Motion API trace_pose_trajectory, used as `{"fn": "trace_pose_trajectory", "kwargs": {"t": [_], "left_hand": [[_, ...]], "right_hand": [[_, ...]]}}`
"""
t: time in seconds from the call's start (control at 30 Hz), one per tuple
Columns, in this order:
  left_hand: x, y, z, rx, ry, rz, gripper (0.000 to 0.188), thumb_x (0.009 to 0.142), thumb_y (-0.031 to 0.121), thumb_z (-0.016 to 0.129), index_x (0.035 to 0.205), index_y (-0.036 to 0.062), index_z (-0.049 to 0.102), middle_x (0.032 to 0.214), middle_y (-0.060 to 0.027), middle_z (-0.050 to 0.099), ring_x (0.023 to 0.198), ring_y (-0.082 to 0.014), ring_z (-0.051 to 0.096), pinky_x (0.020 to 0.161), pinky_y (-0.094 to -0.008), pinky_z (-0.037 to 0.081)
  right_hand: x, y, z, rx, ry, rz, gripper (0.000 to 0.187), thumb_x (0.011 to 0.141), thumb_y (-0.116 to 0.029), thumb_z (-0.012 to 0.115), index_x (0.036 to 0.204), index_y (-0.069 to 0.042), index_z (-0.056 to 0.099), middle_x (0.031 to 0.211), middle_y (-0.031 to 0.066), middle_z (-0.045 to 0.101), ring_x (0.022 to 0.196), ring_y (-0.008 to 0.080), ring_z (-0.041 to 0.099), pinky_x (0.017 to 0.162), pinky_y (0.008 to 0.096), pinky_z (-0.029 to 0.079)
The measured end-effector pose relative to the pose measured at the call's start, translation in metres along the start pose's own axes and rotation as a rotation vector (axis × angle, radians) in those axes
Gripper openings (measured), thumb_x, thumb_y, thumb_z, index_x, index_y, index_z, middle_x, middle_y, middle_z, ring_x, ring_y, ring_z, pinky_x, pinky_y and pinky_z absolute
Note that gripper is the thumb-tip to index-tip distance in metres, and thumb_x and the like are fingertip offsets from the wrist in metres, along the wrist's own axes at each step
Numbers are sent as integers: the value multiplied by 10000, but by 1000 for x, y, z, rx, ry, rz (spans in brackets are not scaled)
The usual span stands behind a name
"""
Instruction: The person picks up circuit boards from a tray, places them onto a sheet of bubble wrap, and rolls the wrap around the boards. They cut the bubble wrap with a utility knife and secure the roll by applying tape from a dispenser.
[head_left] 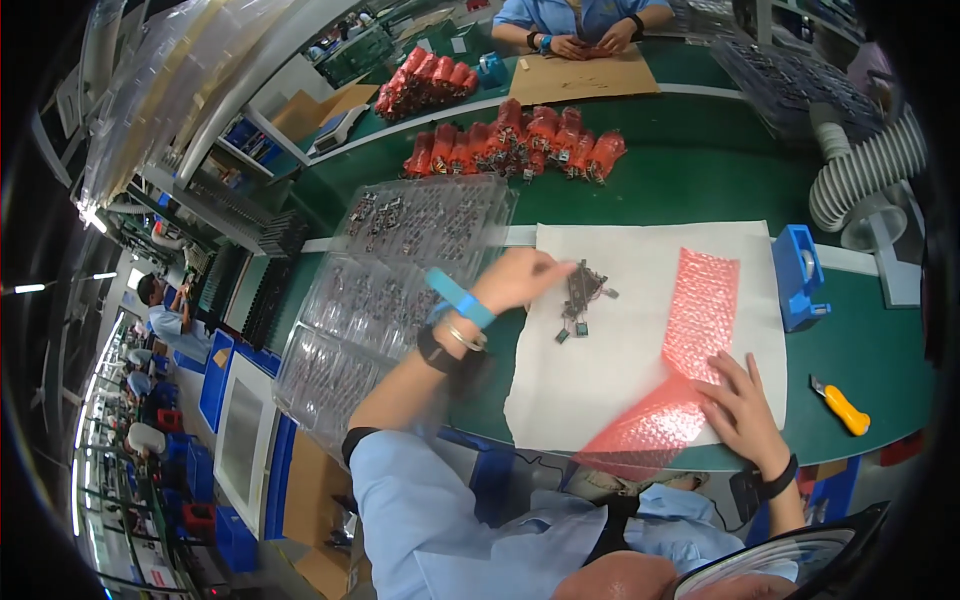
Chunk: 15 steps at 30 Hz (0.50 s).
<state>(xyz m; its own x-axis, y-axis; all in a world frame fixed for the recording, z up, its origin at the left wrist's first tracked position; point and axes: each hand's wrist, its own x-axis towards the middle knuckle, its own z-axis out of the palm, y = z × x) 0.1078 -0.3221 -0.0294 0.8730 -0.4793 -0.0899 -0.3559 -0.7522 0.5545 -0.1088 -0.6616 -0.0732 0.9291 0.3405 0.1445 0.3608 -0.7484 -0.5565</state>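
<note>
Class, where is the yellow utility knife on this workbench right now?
In the head view, the knife lies on the green bench at the far right, just right of the right hand and below the blue tape dispenser.

Bright, even overhead light fills the scene; ceiling strip lamps (30, 288) glare at far left. Shadows are soft. Fisheye bending curves edges toward a black rim. The left hand (520, 280) is slightly motion-blurred.

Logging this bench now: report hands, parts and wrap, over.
Left hand open, fingertips at small dark parts on white sheet. Right hand flat on pink bubble wrap. Yellow knife lies apart.
</note>
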Motion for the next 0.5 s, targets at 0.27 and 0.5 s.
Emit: {"fn": "trace_pose_trajectory", "kwargs": {"t": [0.27,0.5], "left_hand": [[26,-206,-147,276,784,-311,444,846,426,673,937,-8,687,816,-119,699,798,-250,673,734,-366,519],[26,-298,-151,288,551,-826,674,667,464,779,1124,-11,642,1132,-263,627,1073,-374,607,931,-426,473]], "right_hand": [[3,-5,3,-48,23,38,349,805,-127,610,1152,-107,634,1340,176,463,1320,362,383,1148,553,147],[3,-2,2,-41,16,71,375,787,-149,615,1160,-120,640,1332,171,465,1317,355,385,1151,548,148]]}}
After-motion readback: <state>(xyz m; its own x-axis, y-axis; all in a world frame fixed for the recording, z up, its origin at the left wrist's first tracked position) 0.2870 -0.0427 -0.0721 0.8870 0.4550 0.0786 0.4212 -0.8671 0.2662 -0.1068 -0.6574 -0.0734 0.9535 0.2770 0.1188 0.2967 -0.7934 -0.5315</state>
